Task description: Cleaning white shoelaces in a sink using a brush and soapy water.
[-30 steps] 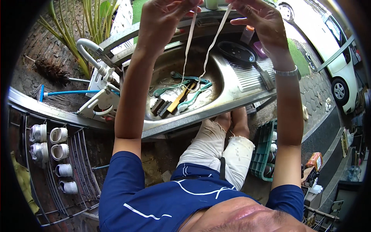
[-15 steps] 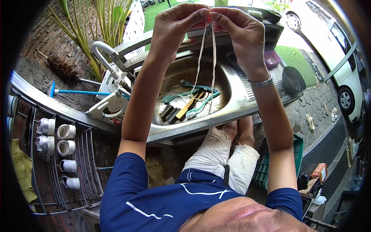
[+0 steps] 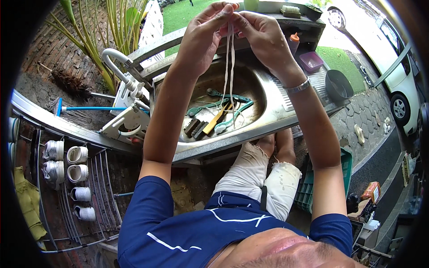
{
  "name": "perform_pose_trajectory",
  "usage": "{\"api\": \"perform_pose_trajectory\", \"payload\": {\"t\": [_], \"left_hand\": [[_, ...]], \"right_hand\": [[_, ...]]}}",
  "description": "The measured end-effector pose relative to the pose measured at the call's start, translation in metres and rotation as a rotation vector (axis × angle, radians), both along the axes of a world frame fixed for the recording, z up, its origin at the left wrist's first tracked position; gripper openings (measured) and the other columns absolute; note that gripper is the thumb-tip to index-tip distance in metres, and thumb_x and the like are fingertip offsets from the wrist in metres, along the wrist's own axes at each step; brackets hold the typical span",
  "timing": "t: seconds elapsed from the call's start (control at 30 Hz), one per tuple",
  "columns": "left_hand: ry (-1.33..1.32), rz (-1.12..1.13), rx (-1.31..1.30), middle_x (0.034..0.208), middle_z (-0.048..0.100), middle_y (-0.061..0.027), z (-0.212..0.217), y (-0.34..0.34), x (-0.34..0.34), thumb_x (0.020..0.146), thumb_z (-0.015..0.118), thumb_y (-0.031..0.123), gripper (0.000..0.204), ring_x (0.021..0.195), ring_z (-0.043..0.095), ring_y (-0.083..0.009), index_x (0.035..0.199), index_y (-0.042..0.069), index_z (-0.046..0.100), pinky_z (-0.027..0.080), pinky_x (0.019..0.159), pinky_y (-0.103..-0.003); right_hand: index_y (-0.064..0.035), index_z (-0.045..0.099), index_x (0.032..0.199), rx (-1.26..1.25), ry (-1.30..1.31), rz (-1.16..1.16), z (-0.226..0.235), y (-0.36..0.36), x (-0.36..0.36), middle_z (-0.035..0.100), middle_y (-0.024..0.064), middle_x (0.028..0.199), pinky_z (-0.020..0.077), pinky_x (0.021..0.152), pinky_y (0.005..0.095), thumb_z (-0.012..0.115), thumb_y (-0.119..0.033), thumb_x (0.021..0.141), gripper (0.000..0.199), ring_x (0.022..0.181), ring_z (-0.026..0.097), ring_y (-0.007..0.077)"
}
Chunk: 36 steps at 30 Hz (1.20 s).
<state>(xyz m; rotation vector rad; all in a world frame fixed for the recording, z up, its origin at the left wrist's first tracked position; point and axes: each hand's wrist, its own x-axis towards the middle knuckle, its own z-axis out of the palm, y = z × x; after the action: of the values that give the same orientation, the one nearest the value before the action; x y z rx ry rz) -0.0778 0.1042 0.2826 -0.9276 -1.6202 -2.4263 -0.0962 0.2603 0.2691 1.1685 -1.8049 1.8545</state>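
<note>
The left hand (image 3: pixel 206 33) and the right hand (image 3: pixel 261 38) are raised close together above the steel sink (image 3: pixel 272 117), fingertips nearly meeting; both pinch the top of a white shoelace (image 3: pixel 229 67), which hangs doubled in two flat strands straight down from between the fingers, its lower ends dangling over the sink basin, clear of both palms. The left thumb and forefinger are closed on the lace from the left side; the right hand's fingers close on it from the right, a metal bracelet (image 3: pixel 298 85) on that wrist. In the basin below the lace lie several brushes: a green-handled brush (image 3: pixel 232 118), a dark scrubbing brush (image 3: pixel 196 128) and a yellowish-handled one (image 3: pixel 217 119). A white faucet (image 3: pixel 119 67) arches at the sink's left edge; a dark bowl (image 3: pixel 338 85) sits on the drainboard at the right, with a small purple tub (image 3: pixel 311 61) just behind it. White shoes (image 3: pixel 77 155) stand in rows on a wire rack (image 3: pixel 100 196) at lower left.
</note>
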Motion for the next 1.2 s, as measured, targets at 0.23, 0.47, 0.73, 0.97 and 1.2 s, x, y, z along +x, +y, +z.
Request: {"api": "perform_pose_trajectory", "payload": {"t": [0.23, 0.47, 0.73, 0.97, 1.2], "left_hand": [[-0.239, -0.256, -0.368, 0.068, 0.052, 0.0057, -0.033, -0.023, -0.032, 0.101, 0.057, 0.042, 0.039, 0.054, 0.047, -0.0054, 0.111, 0.005, 0.064, 0.040, 0.051, -0.023], [-0.267, 0.194, -0.390, 0.059, 0.037, 0.0096, -0.014, -0.095, -0.063, 0.096, 0.066, 0.031, 0.022, 0.048, 0.034, -0.0055, 0.088, 0.012, 0.060, 0.030, 0.047, -0.025], [-0.203, 0.317, -0.350, 0.060, 0.037, 0.0099, 0.070, -0.144, -0.076, 0.095, 0.066, 0.033, 0.019, 0.047, 0.032, -0.0058, 0.098, 0.014, 0.065, 0.029, 0.046, -0.023], [-0.039, 0.343, -0.182, 0.083, 0.062, 0.0025, 0.122, -0.120, -0.057, 0.095, 0.067, 0.026, 0.020, 0.061, 0.050, -0.0076, 0.109, 0.011, 0.068, 0.040, 0.050, -0.021], [0.340, 0.032, -0.252, 0.102, 0.066, -0.0019, 0.163, -0.153, -0.052, 0.096, 0.066, 0.019, 0.034, 0.070, 0.057, -0.0055, 0.127, 0.006, 0.063, 0.051, 0.056, -0.016]], "right_hand": [[-0.0041, 0.064, 0.105, -0.451, -0.308, -0.262, 0.061, 0.039, -0.037, 0.057, 0.0006, 0.078, 0.0512, 0.069, 0.0263, 0.048, -0.018, 0.106, 0.021, 0.078, 0.062, 0.0142], [0.0010, 0.052, 0.103, -0.625, -0.488, -0.228, -0.004, 0.215, -0.105, 0.036, 0.0007, 0.077, 0.0372, 0.063, 0.0282, 0.038, -0.019, 0.110, 0.026, 0.063, 0.033, 0.0123], [-0.0018, 0.051, 0.104, -0.888, -0.726, -0.286, -0.137, 0.294, -0.085, 0.044, 0.0013, 0.073, 0.0395, 0.059, 0.0273, 0.034, -0.024, 0.111, 0.028, 0.059, 0.040, 0.0124], [0.0017, 0.062, 0.094, -1.046, -0.907, -0.061, -0.239, 0.235, -0.074, 0.068, 0.0153, 0.095, 0.0569, 0.098, 0.0442, 0.039, -0.018, 0.109, 0.034, 0.094, 0.068, 0.0273], [0.0028, 0.061, 0.100, -1.054, -1.162, -0.076, -0.249, 0.123, -0.044, 0.067, 0.0195, 0.104, 0.0563, 0.101, 0.0450, 0.044, -0.016, 0.107, 0.026, 0.104, 0.066, 0.0311]]}}
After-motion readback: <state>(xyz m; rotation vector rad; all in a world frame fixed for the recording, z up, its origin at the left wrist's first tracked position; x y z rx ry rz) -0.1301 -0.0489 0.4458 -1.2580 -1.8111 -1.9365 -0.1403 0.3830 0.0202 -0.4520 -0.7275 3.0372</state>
